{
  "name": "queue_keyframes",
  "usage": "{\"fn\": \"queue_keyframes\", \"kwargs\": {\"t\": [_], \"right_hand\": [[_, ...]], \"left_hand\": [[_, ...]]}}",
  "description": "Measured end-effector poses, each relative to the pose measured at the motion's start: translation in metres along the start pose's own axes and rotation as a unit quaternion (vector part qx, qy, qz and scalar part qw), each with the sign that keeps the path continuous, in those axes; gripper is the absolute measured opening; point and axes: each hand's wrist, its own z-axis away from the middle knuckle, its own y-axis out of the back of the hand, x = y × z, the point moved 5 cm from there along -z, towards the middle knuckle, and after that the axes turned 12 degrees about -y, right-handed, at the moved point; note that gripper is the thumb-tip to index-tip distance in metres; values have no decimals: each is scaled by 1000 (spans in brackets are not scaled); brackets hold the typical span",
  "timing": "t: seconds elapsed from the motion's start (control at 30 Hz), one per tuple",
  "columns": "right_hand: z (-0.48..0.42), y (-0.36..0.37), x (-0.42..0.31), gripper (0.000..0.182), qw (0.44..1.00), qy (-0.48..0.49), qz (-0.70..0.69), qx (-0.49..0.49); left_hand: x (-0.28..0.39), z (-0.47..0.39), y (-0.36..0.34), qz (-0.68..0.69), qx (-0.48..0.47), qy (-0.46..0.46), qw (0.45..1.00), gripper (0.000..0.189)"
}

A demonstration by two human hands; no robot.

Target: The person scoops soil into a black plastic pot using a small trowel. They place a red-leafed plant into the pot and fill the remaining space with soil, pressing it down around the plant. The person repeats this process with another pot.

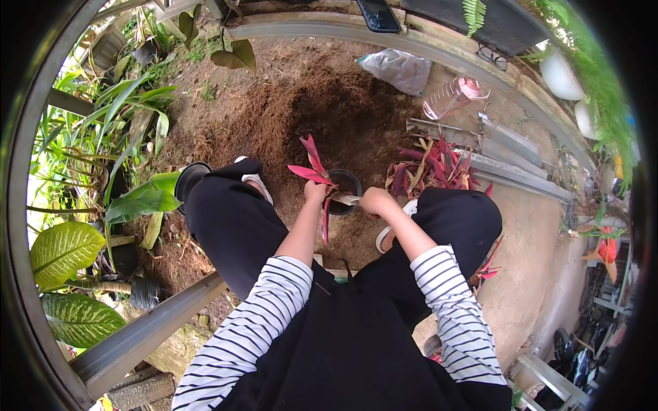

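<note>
Between the knees, a round black plant pot stands on the soil. My left hand is closed around the base of a red-leaved plant at the pot's left rim. My right hand, right of the pot, grips a small hand tool with a metal blade, which looks like a trowel. The blade reaches over the pot towards the plant's base; the handle is mostly hidden in the hand. Loose dark brown soil is heaped just beyond the pot. A pile of red-leaved cuttings lies to the right.
A grey plastic bag and a pink water bottle lie beyond the heap. Metal channels are at right. Another black pot is beside the left knee. A phone and eyeglasses rest along the far ledge.
</note>
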Motion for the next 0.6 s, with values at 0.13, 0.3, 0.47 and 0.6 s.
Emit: {"fn": "queue_keyframes", "kwargs": {"t": [0.13, 0.3, 0.47, 0.6], "right_hand": [[-17, -45, 12, 32, 995, -11, -91, 48], [-14, -58, 3, 31, 994, -15, -71, 77], [-49, -47, 18, 30, 994, -23, -83, -70], [-44, -50, 1, 28, 998, -3, -67, -18]], "left_hand": [[4, 1, 1, -7, 27, -3, 1000, 14], [-8, -5, 10, -123, -8, -13, 992, 14], [-8, -2, -4, -172, 21, -55, 983, 20], [-64, -42, 4, -169, -43, -22, 984, 29]]}}
